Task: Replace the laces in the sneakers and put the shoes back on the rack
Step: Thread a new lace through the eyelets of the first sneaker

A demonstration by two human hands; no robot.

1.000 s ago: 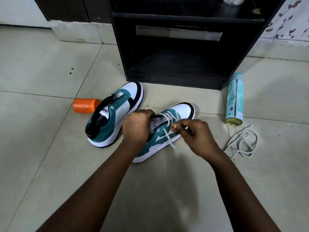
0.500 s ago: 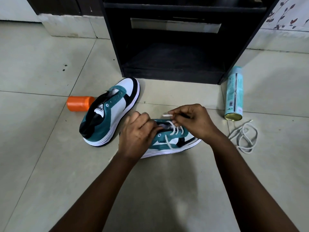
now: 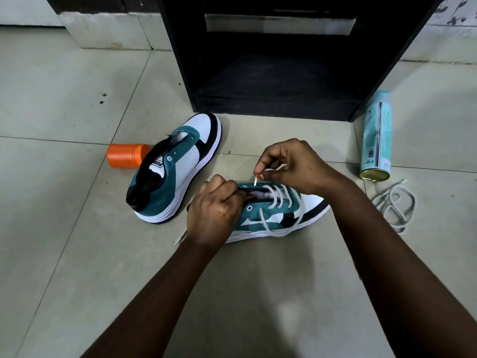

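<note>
The sneaker being laced (image 3: 273, 215) lies on the tiled floor (image 3: 64, 99) in front of the rack, toe pointing right. A white lace (image 3: 277, 196) crosses its lower eyelets, and one loose length hangs down the near side to the sole. The left hand (image 3: 214, 215) grips the collar and tongue area of this sneaker, fingers curled around the edge. The right hand (image 3: 291, 166) is above the eyelets, thumb and fingers pinching the tip of the lace, which points down toward the upper eyelet row.

The second sneaker (image 3: 178, 169) stands just to the left, toe toward the rack, with open eyelets and no lace visible in them. It is close to the first sneaker; whether they touch cannot be determined.

The black rack (image 3: 271, 107) stands directly behind both sneakers, its lower shelf dark. An orange container (image 3: 124, 155) lies on its side to the left of the second sneaker. A teal spray can (image 3: 376, 140) lies on the floor to the right of the rack. A loose lace (image 3: 395, 202) lies coiled just below the can.
</note>
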